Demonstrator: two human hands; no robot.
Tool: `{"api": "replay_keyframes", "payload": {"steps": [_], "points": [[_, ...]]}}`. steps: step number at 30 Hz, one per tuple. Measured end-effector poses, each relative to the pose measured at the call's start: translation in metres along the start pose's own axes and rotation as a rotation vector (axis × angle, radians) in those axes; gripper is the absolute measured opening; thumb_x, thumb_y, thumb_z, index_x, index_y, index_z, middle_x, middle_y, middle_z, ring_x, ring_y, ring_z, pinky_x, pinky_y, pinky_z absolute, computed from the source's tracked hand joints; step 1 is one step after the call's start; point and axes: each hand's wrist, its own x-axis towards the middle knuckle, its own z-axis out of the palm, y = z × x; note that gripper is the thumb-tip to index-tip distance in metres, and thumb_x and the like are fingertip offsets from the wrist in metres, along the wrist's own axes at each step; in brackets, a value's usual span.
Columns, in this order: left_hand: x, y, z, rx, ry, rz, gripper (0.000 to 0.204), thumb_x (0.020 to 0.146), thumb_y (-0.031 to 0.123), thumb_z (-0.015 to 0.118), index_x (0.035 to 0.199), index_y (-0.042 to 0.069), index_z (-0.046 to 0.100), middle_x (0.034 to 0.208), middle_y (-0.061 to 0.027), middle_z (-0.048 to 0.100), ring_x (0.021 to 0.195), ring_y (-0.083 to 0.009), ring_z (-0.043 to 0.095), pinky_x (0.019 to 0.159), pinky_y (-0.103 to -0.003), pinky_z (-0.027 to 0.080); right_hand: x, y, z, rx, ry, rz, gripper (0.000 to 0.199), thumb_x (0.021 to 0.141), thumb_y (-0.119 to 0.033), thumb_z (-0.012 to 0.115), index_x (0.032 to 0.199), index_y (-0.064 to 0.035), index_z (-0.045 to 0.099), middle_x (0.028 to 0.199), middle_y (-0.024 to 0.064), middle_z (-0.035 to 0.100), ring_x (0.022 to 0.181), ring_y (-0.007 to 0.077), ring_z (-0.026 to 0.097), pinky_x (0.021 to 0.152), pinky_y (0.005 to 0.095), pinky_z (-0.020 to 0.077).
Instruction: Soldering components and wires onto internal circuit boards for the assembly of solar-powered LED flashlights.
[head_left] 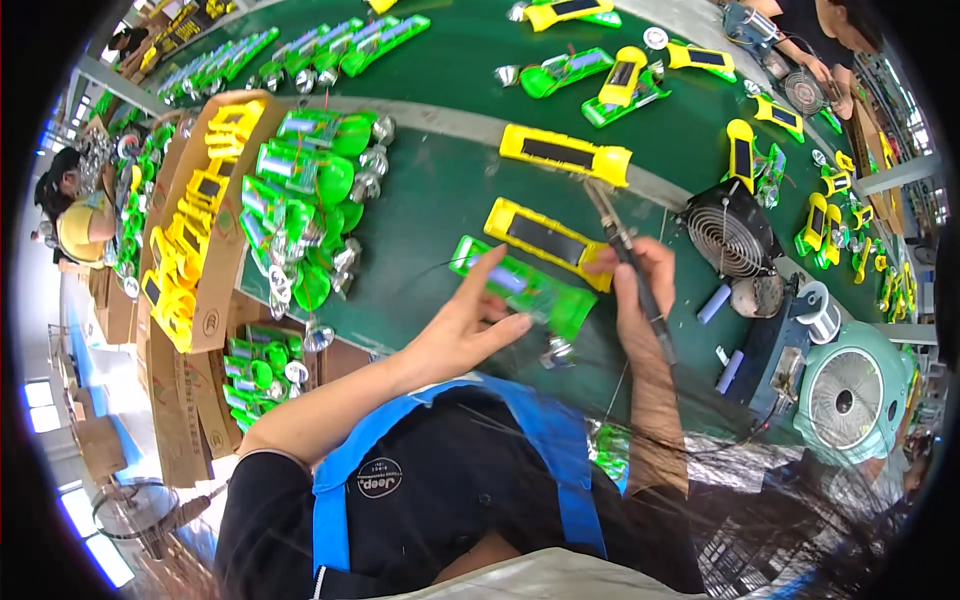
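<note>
My left hand [468, 325] rests with spread fingers on a green translucent flashlight body [525, 288] lying on the green bench [430, 200]. My right hand [640, 285] grips a soldering iron [625, 250] like a pen, its tip pointing up toward a yellow shell with a dark panel [565, 152]. A second yellow shell [545, 240] lies just beyond the green body, touching my right fingers. A silver reflector [556, 352] sits below the green body.
A cardboard tray [215, 290] of yellow shells and a heap of green bodies [310, 190] lie to the left. A small black fan [728, 238], blue cylindrical cells [714, 303], a solder spool [818, 312] and a pale green fan [850, 395] stand to the right. Other people work at the far edges.
</note>
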Motion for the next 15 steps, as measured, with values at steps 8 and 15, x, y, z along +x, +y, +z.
{"api": "replay_keyframes", "payload": {"steps": [8, 15], "points": [[0.039, 0.013, -0.017, 0.869, 0.216, 0.716, 0.04, 0.079, -0.002, 0.066, 0.118, 0.003, 0.061, 0.097, -0.0137, 0.06, 0.076, -0.0295, 0.061, 0.066, -0.036, 0.051, -0.072, -0.043, -0.051, -0.3, 0.303, -0.298, 0.048, 0.084, -0.04, 0.072, 0.108, -0.0055, 0.05, 0.1, 0.0151, 0.057, 0.086, 0.0242, 0.058, 0.076, 0.0352, 0.0493], [0.068, 0.019, 0.001, 0.422, 0.102, 0.538, 0.018, 0.08, 0.004, 0.069, 0.098, 0.005, 0.069, 0.086, -0.0088, 0.065, 0.067, -0.023, 0.062, 0.062, -0.034, 0.049, -0.111, 0.0, -0.02, 0.338, 0.395, 0.125, 0.034, 0.087, -0.022, 0.067, 0.104, 0.0001, 0.047, 0.098, 0.0139, 0.056, 0.077, 0.0191, 0.055, 0.069, 0.0327, 0.0482]]}}
